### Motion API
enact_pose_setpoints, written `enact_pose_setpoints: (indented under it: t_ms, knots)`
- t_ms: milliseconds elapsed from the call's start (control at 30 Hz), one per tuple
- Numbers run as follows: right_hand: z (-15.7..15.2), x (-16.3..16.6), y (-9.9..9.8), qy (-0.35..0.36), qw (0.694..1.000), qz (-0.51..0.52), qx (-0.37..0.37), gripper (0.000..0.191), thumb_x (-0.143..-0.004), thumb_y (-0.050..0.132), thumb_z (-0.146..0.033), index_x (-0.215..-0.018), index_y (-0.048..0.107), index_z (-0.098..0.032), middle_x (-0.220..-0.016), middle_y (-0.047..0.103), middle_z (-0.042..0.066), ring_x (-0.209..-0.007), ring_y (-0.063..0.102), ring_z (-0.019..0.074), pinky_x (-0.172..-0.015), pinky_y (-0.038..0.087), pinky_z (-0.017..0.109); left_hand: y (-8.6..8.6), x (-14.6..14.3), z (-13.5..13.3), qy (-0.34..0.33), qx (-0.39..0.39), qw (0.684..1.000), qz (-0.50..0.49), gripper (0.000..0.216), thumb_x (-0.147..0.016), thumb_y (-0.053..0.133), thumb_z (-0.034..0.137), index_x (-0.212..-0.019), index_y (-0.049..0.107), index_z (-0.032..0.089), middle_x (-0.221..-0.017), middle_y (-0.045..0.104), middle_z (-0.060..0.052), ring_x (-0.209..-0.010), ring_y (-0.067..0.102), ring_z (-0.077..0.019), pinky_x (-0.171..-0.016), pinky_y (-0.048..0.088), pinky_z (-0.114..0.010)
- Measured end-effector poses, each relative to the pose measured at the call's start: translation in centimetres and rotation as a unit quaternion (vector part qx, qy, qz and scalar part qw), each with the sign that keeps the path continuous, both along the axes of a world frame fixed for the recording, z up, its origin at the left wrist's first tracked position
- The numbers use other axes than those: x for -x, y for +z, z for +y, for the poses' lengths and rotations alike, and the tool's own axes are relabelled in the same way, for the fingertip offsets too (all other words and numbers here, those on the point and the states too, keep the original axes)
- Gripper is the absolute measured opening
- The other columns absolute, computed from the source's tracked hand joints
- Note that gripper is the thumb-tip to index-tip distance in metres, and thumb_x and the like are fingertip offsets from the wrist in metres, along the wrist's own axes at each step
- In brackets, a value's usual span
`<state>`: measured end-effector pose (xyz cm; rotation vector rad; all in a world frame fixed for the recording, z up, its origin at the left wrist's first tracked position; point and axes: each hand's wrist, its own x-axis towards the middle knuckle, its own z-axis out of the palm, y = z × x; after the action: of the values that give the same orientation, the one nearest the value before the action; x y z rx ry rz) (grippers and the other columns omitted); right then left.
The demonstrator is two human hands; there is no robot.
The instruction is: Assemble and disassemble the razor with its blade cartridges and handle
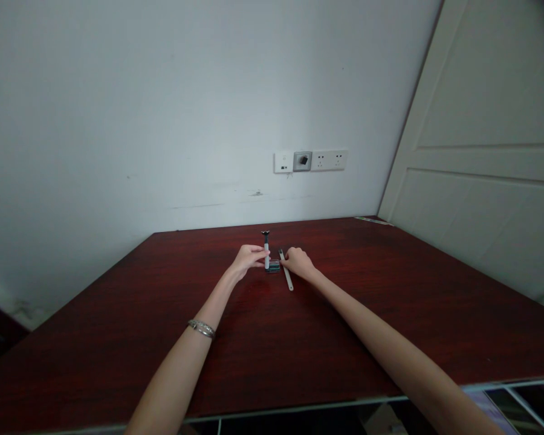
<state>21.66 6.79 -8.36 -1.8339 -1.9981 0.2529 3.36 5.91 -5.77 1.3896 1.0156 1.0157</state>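
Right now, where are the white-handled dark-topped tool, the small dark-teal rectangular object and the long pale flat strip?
White-handled dark-topped tool (267, 263), head view: lower handle.
Small dark-teal rectangular object (274, 266), head view: middle.
Long pale flat strip (288, 279), head view: lower half.

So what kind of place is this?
Probably a room in a home, perhaps a small office: a dark red wood-look table against a plain white wall, power sockets just above it, and a pale panelled door or cabinet front on the right.
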Motion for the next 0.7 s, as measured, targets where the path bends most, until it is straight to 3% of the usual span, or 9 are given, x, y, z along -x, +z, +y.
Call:
enact_pose_setpoints:
  t_ms: [433, 533, 700]
  knots:
    - [0.1, -0.6, 0.6, -0.043, 0.997, 0.06, -0.005, 0.018, -0.065, 0.063, -0.022, -0.081, 0.068, -0.014, -0.092, 0.067, 0.017, -0.09, 0.063, 0.0324, -0.071, 0.047, 0.038, -0.1, 0.2, 0.1, -0.004, 0.003, 1.0, 0.001, 0.027, -0.064, 0.075, 0.03, -0.077, 0.067, 0.008, -0.067, 0.066, -0.007, -0.062, 0.062, -0.0146, -0.062, 0.054, -0.029]
    - [0.7, -1.5, 1.0, -0.014, 0.992, 0.121, -0.024, 0.018, -0.07, 0.06, -0.024, -0.083, 0.068, -0.016, -0.086, 0.068, 0.012, -0.084, 0.065, 0.0258, -0.07, 0.048, 0.031, -0.2, 0.1, 0.1, -0.003, -0.001, 1.0, -0.003, 0.026, -0.065, 0.075, 0.029, -0.077, 0.067, 0.008, -0.067, 0.066, -0.007, -0.062, 0.063, -0.015, -0.061, 0.054, -0.029]
    - [1.1, -2.9, 2.3, 0.066, 0.968, 0.235, -0.057, 0.032, -0.085, 0.041, -0.032, -0.108, 0.057, -0.016, -0.082, 0.066, 0.004, -0.054, 0.063, 0.011, -0.051, 0.047, 0.021, -0.2, -0.1, 0.0, 0.003, -0.006, 1.0, -0.022, 0.026, -0.063, 0.076, 0.027, -0.079, 0.065, 0.008, -0.073, 0.068, -0.008, -0.068, 0.064, -0.016, -0.067, 0.054, -0.031]
